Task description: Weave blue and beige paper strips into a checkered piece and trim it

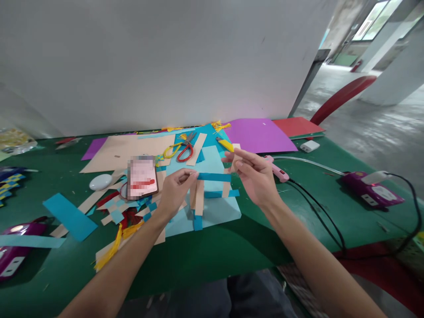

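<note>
My left hand (175, 191) pinches the left end of a woven set of paper strips (212, 185), blue and tan, held above the table. My right hand (253, 174) grips the right side of the same strips, fingers closed on a tan strip near the top. A blue strip (213, 177) runs level between both hands, and tan strips (198, 196) hang down from it. Under them lies a light blue paper sheet (215, 212).
On the green table (232, 251) lie red and yellow scissors (183, 149), a yellow cutter (225, 144), a pink glue gun (277, 170) with a cable, purple paper (258, 134), a tan sheet (126, 150), a phone (142, 177), paper scraps (115, 212) and purple power strips (372, 190).
</note>
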Tool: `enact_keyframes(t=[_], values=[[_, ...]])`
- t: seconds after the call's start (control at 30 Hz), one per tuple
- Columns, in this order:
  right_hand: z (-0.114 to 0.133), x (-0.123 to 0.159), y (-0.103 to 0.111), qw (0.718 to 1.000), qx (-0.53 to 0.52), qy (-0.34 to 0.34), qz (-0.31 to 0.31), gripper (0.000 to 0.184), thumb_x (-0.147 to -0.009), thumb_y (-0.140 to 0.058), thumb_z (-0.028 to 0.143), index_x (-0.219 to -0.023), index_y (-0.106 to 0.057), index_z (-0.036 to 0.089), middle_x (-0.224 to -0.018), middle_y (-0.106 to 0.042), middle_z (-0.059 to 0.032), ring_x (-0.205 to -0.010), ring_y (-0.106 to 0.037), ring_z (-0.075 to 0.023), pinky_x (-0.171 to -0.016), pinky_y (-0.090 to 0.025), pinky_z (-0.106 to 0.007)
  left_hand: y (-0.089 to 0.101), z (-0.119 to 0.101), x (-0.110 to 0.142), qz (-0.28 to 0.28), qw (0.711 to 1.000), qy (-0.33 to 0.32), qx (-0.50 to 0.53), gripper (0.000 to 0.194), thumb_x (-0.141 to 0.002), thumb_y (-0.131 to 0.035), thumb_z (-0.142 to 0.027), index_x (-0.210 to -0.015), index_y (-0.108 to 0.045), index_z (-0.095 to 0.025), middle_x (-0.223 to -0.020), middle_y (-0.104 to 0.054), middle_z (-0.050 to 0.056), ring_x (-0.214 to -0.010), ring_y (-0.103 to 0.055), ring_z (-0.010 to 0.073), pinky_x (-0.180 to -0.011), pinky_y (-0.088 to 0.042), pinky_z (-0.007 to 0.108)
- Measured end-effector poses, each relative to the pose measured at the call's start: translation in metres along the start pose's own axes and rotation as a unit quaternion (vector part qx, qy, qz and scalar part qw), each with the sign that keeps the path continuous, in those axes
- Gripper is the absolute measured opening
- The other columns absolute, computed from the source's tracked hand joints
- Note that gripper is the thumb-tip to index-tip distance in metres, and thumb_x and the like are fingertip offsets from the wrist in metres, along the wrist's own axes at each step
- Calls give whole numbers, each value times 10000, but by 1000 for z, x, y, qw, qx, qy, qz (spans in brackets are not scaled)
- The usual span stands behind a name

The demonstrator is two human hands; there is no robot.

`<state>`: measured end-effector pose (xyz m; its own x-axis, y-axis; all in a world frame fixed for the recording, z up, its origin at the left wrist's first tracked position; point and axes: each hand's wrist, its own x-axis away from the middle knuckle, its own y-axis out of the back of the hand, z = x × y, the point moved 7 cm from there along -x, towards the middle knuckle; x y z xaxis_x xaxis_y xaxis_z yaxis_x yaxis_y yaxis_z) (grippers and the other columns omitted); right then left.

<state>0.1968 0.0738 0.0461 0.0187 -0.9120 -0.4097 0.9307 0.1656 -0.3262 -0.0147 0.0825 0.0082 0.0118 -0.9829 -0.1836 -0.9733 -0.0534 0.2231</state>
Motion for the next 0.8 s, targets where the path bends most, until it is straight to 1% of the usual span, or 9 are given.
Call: enact_keyframes(t=[0.13, 0.27, 0.4, 0.5, 0.6, 0.67, 0.7, 0.73, 0.8], values=[[-1, -1, 5, 1000, 16, -7, -15, 288, -808, -609, 242, -1068, -677, 343, -1049, -705, 1, -1057, -640, -237, -828, -555, -439, 3, -6, 1, -20, 999, -15, -21, 226, -764, -688, -410, -797, -697, -187, -758, -685, 33, -728, -619, 185, -640, -484, 255], [-7, 0, 3, 1000, 8, -30, -2, 289, -817, -617, 267, -1089, -667, 347, -1114, -690, 3, -1066, -639, -234, -847, -555, -447, 2, -6, 2, -22, 999, -20, -25, 226, -771, -682, -409, -810, -698, -187, -773, -690, 33, -740, -625, 187, -646, -491, 253], [-9, 4, -11, 999, -15, -23, 33, 257, -829, -623, 268, -1066, -683, 349, -1080, -708, 17, -1067, -641, -221, -909, -530, -458, 3, -7, 3, -27, 999, -29, -20, 209, -778, -681, -394, -815, -697, -188, -793, -692, 31, -768, -634, 186, -679, -501, 253], [-4, 11, -26, 996, 19, 7, 88, 241, -849, -600, 219, -1034, -707, 329, -1061, -719, 8, -1070, -641, -221, -946, -503, -460, 5, -8, 2, -41, 999, -28, -22, 200, -775, -687, -380, -820, -697, -185, -778, -688, 26, -744, -626, 171, -666, -493, 240], [3, 20, -43, 979, 93, 49, 175, 234, -842, -572, 173, -936, -738, 308, -1084, -713, 5, -1136, -604, -235, -992, -459, -486, 8, -8, 2, -58, 998, -31, -12, 189, -774, -689, -368, -828, -698, -187, -744, -677, 18, -703, -607, 154, -624, -474, 225], [7, 25, -49, 966, 121, 70, 217, 234, -832, -545, 163, -821, -743, 288, -1068, -718, 1, -1167, -581, -245, -999, -443, -500, 10, -9, 2, -73, 996, -42, 11, 176, -778, -684, -362, -823, -696, -192, -742, -672, 14, -708, -604, 152, -629, -473, 223], [9, 26, -49, 963, 127, 76, 224, 244, -828, -529, 160, -746, -729, 274, -1043, -725, -4, -1158, -586, -249, -992, -443, -499, 12, -10, 3, -82, 995, -49, 18, 172, -780, -681, -361, -817, -695, -193, -737, -669, 13, -709, -602, 151, -631, -472, 223], [9, 26, -48, 965, 127, 76, 217, 263, -826, -513, 156, -673, -702, 258, -1003, -734, -12, -1133, -600, -249, -979, -449, -492, 13, -11, 3, -91, 994, -57, 19, 170, -783, -677, -360, -811, -695, -194, -729, -663, 11, -705, -597, 151, -628, -471, 224], [10, 21, -38, 976, 119, 74, 165, 282, -819, -493, 146, -584, -624, 231, -896, -731, -25, -1028, -641, -238, -926, -477, -462, 16, -14, 4, -108, 992, -68, 11, 168, -788, -670, -357, -804, -696, -192, -706, -646, 9, -683, -581, 147, -603, -462, 222]])
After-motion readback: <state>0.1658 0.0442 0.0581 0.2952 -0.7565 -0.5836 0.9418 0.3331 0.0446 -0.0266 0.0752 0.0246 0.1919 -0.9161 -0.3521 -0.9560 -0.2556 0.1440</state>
